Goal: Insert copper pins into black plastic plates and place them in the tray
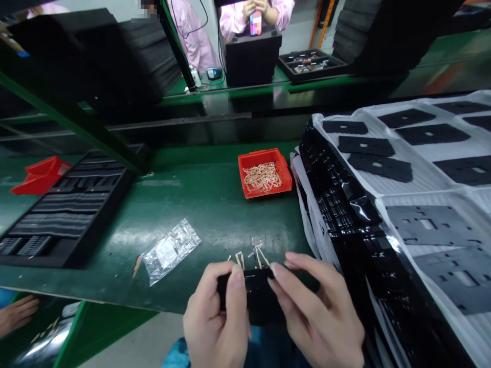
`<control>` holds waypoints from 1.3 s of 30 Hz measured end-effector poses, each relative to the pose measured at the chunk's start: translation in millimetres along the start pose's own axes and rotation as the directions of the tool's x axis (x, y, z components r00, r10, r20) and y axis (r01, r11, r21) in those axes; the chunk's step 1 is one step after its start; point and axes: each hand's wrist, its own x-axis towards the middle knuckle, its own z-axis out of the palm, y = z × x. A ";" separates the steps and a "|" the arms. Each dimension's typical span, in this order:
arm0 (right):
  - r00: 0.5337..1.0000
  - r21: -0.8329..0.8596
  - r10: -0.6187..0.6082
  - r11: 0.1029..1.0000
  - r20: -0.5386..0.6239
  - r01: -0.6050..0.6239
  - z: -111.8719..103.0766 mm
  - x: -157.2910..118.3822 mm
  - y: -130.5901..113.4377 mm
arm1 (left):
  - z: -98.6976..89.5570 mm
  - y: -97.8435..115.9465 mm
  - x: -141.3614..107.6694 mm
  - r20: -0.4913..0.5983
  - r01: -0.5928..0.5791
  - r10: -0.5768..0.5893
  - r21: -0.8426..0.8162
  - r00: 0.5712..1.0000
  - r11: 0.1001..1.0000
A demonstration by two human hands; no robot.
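My left hand (220,312) pinches the left end of a small black panel (256,286), thumb on the near face and fingers behind. My right hand (322,312) has its thumb and fingertips closed on the panel's right part; whether a small piece is between them I cannot tell. The panel is held just over the bench's front edge. Right behind it, a few thin pale bent strips (262,255) and tiny bits lie on the green bench (215,220). More such strips fill a red bin (264,194) farther back.
A clear plastic bag (171,250) lies left of my hands. Black foam tray (76,204) and another red bin (44,176) stand farther left. On the right, black plates (429,225) lie on white-foam-covered stacked trays. Another person's hand (19,314) shows at lower left; people in pink stand across.
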 end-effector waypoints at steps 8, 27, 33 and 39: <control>0.993 -0.079 -0.113 0.990 0.047 0.116 -1.6 11.3 -4.3 | -6.7 -9.5 4.3 0.038 -0.117 0.115 0.054 0.993 0.992; 0.960 0.254 0.248 0.928 0.126 -0.273 11.0 5.6 -15.5 | -1.4 -3.7 7.4 0.072 -0.190 0.180 0.182 0.981 0.965; 0.953 0.256 0.291 0.918 0.086 -0.303 11.6 2.7 -15.0 | -2.1 -5.8 8.5 0.056 -0.198 0.190 0.219 0.980 0.955; 0.856 0.364 0.445 0.776 0.262 -0.515 5.6 -4.4 -9.8 | 0.2 -2.8 7.7 -0.005 -0.108 0.109 0.100 0.994 0.989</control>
